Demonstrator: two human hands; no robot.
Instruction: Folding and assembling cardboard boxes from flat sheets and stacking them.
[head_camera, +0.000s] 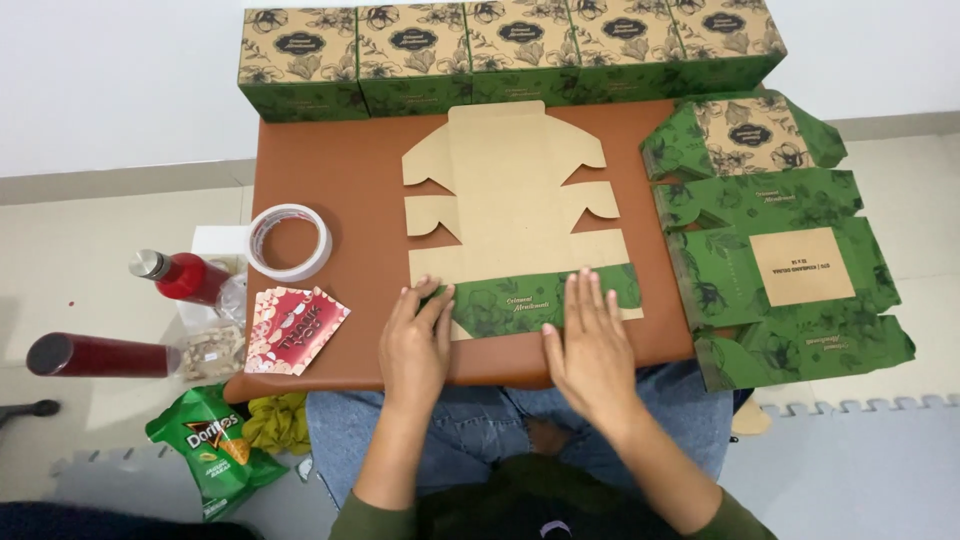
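A flat, unfolded cardboard box blank (515, 215) lies plain side up in the middle of the brown worktop (340, 170), and its near flap (540, 297) is turned over so the green leafy print faces up. Both hands press on that flap: the left hand (415, 345) at its left end, the right hand (590, 350) right of its middle. The fingers (585, 300) of both lie flat and spread — open palms bearing down, gripping nothing.

To do this fold well, I judge the pressure should run along the crease itself, the hands sliding outward from the middle so the line sets straight and the flap's ends stay level with the blank's side edges. The left end looks slightly lifted under the left thumb, so that corner probably wants a firmer press.

Around it: a row of finished boxes (510, 50) — tan tops, green sides — stands along the far edge of the worktop, touching one another. A stack of flat green blanks (780, 260) lies to the right, overhanging the worktop's edge. A roll of tape (290, 240) and some red cards (293, 328) lie to the left, well apart from the fold. On the floor at left are a red bottle (180, 275), a dark red tube (95, 355) and a green snack bag (215, 445).

Nothing lies on the blank; the stack at right sits close beside the blank's right-hand tabs.
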